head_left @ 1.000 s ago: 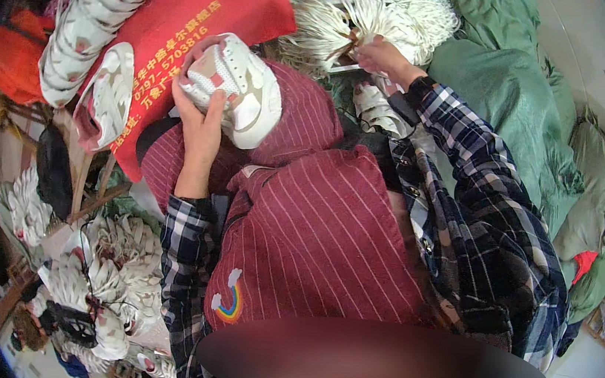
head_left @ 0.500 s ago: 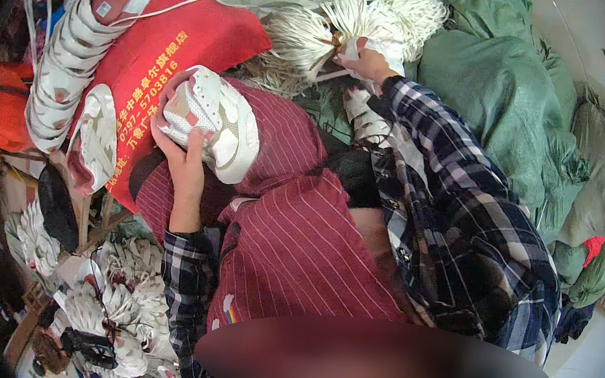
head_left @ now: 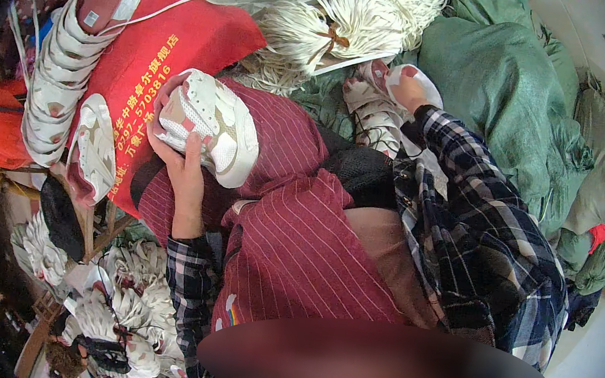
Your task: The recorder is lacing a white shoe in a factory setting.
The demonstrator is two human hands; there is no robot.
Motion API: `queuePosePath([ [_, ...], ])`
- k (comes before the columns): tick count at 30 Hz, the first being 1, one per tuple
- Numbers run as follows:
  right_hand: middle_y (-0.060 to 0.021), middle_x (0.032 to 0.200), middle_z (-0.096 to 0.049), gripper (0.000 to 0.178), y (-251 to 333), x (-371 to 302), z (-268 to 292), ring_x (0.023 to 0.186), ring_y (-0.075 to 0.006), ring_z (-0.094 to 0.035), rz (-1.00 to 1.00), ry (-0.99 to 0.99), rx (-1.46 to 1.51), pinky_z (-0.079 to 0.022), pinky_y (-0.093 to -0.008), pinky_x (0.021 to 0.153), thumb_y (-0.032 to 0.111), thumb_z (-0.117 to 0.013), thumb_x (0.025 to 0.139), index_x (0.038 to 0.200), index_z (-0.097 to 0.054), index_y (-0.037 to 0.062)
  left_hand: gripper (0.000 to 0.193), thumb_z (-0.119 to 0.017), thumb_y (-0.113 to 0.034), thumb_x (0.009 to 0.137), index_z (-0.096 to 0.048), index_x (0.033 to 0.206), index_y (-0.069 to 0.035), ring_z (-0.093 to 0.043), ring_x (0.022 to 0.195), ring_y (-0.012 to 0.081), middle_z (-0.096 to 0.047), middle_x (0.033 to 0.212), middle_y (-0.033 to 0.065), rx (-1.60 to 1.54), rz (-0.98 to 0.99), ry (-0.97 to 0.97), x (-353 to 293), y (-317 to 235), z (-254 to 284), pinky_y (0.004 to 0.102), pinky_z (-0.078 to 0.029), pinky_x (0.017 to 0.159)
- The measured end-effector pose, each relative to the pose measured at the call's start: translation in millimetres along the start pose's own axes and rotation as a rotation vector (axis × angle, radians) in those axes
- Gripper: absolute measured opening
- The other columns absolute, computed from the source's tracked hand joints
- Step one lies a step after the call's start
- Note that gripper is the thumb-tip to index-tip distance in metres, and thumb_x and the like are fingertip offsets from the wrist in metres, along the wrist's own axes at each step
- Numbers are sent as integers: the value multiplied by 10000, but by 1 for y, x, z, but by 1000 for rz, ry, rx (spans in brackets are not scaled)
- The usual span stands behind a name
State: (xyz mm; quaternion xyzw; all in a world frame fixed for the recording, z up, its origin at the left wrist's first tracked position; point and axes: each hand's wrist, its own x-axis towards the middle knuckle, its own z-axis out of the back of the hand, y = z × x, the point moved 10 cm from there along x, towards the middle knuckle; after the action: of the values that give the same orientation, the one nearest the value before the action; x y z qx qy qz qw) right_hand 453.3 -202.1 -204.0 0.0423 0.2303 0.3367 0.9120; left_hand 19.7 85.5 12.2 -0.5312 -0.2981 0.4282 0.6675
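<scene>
- Lace bundle (head_left: 336, 21) ahead; red cloth (head_left: 209, 29), nested uppers (head_left: 60, 87) left; green sacks (head_left: 492, 98) crowd right.
- Left hand (head_left: 182, 164): fingers closed round shoe upper (head_left: 213, 123), over striped cloth (head_left: 286, 135).
- Right hand (head_left: 409, 94) at white piece (head_left: 432, 88) — grip can't be told.
- Pale floor (head_left: 585, 363) beyond.

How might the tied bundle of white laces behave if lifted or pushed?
The bundle of white laces would probably flop, since its loose strands bend and splay. The brown tie would likely keep its middle together. It seems unlikely to roll, given its spread, uneven shape.

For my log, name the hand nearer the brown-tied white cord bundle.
Right: the right hand is just lower right of the cord bundle; the left hand is farther, lower left.
</scene>
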Motion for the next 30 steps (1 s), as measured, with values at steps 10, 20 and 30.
queuePosePath([
  [10,-189,1029,-607,238,91,71,41,1002,-387,-568,246,-273,196,-465,-451,892,154,-557,817,1003,-638,29,767,-538,-202,964,-20,1491,2,-228,1383,290,-141,1520,217,27,23,-2,-2,12,6,384,-190,1130],
  [20,-131,1088,-621,253,139,124,-11,1030,-303,-606,443,71,-504,-535,-400,817,92,-490,879,1123,-544,52,817,-581,-180,914,-16,1474,4,-249,1378,299,-177,1501,221,45,-80,-2,10,3,6,413,-195,1135],
  [30,-136,887,-681,161,149,110,7,852,-301,-677,532,10,-543,-536,-420,695,129,-509,859,963,-624,87,779,-551,-145,938,-21,1490,2,-228,1382,278,-156,1517,198,-17,-76,10,2,8,6,385,-180,1135],
])
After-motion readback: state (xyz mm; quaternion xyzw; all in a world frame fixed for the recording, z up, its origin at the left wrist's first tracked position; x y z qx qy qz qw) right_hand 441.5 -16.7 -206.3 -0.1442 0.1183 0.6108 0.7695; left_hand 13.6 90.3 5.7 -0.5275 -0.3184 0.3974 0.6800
